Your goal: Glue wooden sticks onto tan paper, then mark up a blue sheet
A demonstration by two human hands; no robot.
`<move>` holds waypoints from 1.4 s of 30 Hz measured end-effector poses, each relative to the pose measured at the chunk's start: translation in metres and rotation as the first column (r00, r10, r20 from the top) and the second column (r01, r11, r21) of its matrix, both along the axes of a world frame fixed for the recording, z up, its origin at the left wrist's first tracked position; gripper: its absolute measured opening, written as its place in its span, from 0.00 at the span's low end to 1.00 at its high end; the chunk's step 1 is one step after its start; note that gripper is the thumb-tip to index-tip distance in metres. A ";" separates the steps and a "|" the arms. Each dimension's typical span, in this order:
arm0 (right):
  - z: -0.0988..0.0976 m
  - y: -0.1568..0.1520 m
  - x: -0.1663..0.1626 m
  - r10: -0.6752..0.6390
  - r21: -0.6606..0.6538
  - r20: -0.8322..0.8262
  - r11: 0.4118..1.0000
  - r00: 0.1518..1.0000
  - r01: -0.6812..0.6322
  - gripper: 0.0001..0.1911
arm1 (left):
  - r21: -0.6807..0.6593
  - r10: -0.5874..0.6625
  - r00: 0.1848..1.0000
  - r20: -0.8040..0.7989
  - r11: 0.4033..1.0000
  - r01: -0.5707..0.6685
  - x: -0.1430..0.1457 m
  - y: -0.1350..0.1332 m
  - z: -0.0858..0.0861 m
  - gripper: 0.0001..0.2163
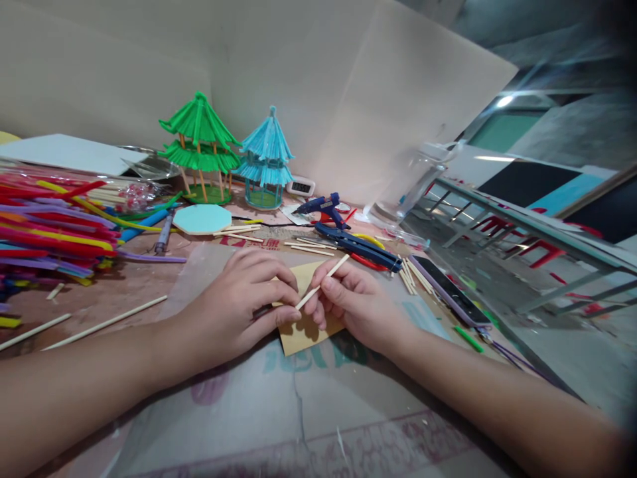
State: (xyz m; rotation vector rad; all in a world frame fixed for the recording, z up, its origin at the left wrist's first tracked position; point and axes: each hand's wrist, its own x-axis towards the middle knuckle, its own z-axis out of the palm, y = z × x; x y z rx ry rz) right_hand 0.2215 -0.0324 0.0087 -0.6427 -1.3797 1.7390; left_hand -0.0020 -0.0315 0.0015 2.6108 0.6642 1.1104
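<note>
Head view: both of the person's bare hands are shown meeting over a tan card piece (304,337), which lies flat on the brown-paper-covered table (259,411) and is partly hidden beneath them. A thin wooden stick (324,281) is pinched near its middle between the thumb and forefinger of the right hand (359,304), the remaining fingers being curled loosely under it. The stick is held tilted, its upper end projecting up and to the right beyond the right fingertips, its lower end brought down against the tips of the left thumb and forefinger just above the card. The left hand (237,304) is laid on the card's left part with its fingers bent and pressed together; whether the stick's end is actually gripped by them cannot be told. Beyond the hands, a blue clamp tool (359,247) and a blue glue gun (323,206) are seen, with short sticks scattered around them. Two paper pagoda models are stood side by side against the back wall, the green pagoda (202,149) to the left of the blue pagoda (265,159), and a pale blue octagon (202,219) is laid before them. A heap of coloured strips (54,229) is piled at far left, and a phone (448,287) is placed near the table's right edge.
</note>
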 end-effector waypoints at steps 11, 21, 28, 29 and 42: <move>0.009 -0.011 -0.004 -0.186 0.135 0.181 0.977 0.966 0.163 0.18 | 0.049 0.017 1.000 -0.013 0.999 -0.017 -0.001 0.002 0.002 0.05; 0.009 -0.015 -0.005 -0.220 0.210 0.213 0.962 0.952 0.176 0.17 | 0.009 0.034 0.999 -0.032 0.999 -0.034 0.000 0.001 0.001 0.07; 0.007 -0.016 -0.005 -0.191 0.229 0.242 0.964 0.951 0.135 0.17 | 0.023 0.087 0.996 0.014 0.996 -0.087 0.001 0.000 0.003 0.05; 0.007 -0.016 -0.005 -0.188 0.215 0.250 0.967 0.950 0.135 0.18 | 0.031 0.099 0.995 0.031 0.995 -0.099 0.001 0.000 0.004 0.05; 0.010 -0.020 -0.004 -0.258 0.335 0.298 0.930 0.919 0.152 0.15 | -0.026 0.073 0.997 -0.041 0.997 -0.074 0.001 -0.002 0.004 0.03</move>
